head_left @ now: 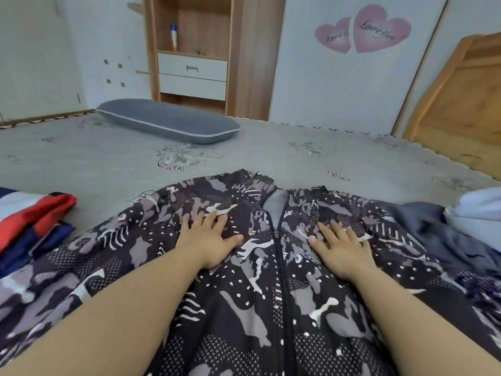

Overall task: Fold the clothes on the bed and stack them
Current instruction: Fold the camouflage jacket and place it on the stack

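Both hands are down flat on the patterned jacket (244, 308), which lies spread front-up across the near edge of the bed (108, 164), collar pointing away. The left hand (210, 240) has an open grip, fingers straight and slightly fanned, palm pressing the cloth just left of the zipper (282, 280). The right hand (340, 252) mirrors it on the other side of the zipper, grip apart too, fingers straight and resting on the fabric. Neither hand holds anything; they only press. The zipper runs closed up the middle between them to the collar.

At the left edge there's a folded bundle of red, navy and white clothes (32, 221), just beside the jacket's sleeve. At the right, a dark blue-grey garment (433, 232) lies crumpled against the jacket, and a pale blue garment (477, 210) sits at the frame edge beyond it.

Further up the bed, one grey pillow (168, 120) lies near the far side. Behind it a wooden shelf unit (192, 50) has two white drawers, and one bottle (173, 36) stands in the open compartment above them. Two pink heart stickers (363, 29) are on the wall.
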